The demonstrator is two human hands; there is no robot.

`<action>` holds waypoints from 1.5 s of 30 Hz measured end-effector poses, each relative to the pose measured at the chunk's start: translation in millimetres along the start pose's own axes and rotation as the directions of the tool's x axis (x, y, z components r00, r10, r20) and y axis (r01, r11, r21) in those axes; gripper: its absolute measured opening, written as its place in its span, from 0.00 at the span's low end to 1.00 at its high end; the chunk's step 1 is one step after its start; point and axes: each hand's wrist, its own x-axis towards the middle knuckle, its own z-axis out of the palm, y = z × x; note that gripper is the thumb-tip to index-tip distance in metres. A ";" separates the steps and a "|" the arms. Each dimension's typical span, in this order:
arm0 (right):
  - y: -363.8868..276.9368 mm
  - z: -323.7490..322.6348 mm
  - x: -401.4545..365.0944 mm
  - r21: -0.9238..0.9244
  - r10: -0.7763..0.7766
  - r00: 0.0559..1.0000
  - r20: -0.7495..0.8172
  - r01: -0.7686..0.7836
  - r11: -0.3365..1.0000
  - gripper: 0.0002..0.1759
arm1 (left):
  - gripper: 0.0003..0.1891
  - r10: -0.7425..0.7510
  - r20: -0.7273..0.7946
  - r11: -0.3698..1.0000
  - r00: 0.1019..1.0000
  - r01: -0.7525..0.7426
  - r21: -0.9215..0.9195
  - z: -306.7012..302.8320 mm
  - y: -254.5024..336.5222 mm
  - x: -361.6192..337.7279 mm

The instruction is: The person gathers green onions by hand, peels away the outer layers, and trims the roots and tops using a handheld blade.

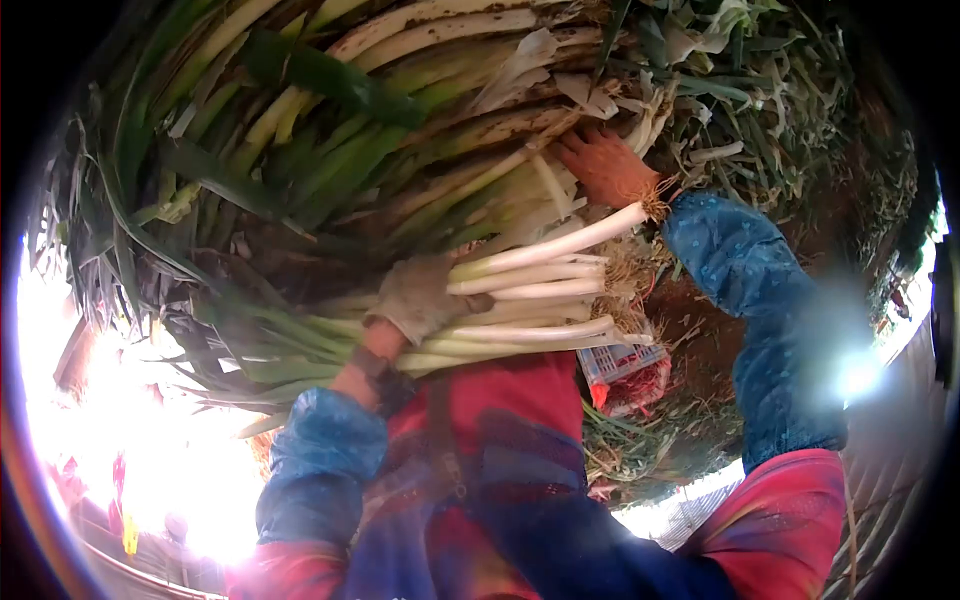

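Note:
My left hand [416, 297], in a pale work glove, is closed around a bunch of leeks [545, 280] held across my lap. Their white shanks and stringy roots point right, and their green leaves trail left. One leek [570, 241] slants up above the others, its root tuft close to my right wrist. My bare right hand [605, 168] reaches over onto the big leek pile [440, 120], fingers stretched out against the root ends of the stalks. Nothing shows clearly gripped in it, and the fingertips are partly lost among the stalks.
Loose trimmed leaves [770, 110] lie heaped at the upper right, over brown soil [700, 310]. A grey plastic crate [610, 362] with red strands beside it sits beyond the root ends. Strong glare washes out the left edge.

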 end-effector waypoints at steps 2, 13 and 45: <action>-2.5 15.4 1.2 0.028 -0.094 0.993 0.067 0.093 0.995 0.32 | 0.37 -0.008 0.048 1.000 0.999 0.008 -0.007 -1.0 0.5 3.9; 177.8 -13.0 -152.7 -0.105 0.760 0.601 -0.247 -0.796 0.596 0.12 | 0.41 0.014 0.022 1.000 1.000 -0.013 -0.025 -5.9 5.1 5.1; 28.0 -22.2 -63.3 0.715 0.766 0.643 0.031 -0.549 0.432 0.18 | 0.44 0.048 0.095 0.999 0.994 -0.047 -0.015 -6.5 11.6 4.3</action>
